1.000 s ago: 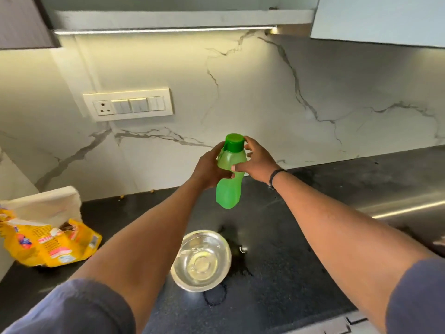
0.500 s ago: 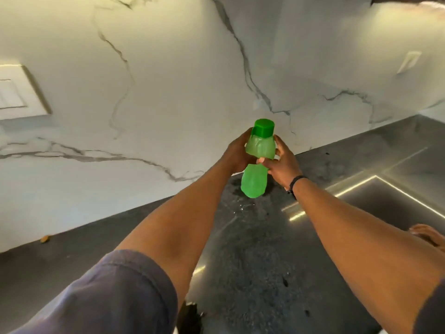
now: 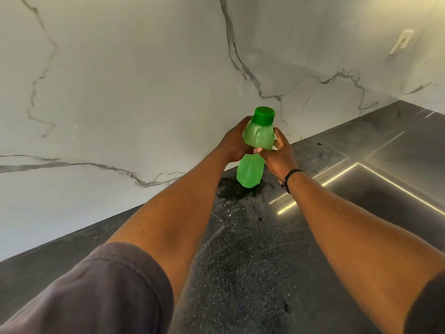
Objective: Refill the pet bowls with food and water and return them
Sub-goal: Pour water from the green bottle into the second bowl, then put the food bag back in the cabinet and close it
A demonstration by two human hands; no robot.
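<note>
Here, a translucent green bottle (image 3: 252,153) with a darker green screw cap (image 3: 264,115) stands nearly upright at the back of the speckled dark stone counter (image 3: 240,249), near the veined white marble wall (image 3: 144,80). The left hand (image 3: 234,143) and right hand (image 3: 279,155) both grip its ribbed waist. What it contains cannot be told.

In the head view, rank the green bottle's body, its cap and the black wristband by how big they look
1. Bottle body, clearly the largest.
2. Cap.
3. Black wristband, a thin strip; only part shows, so its place below the cap is unsure.
</note>
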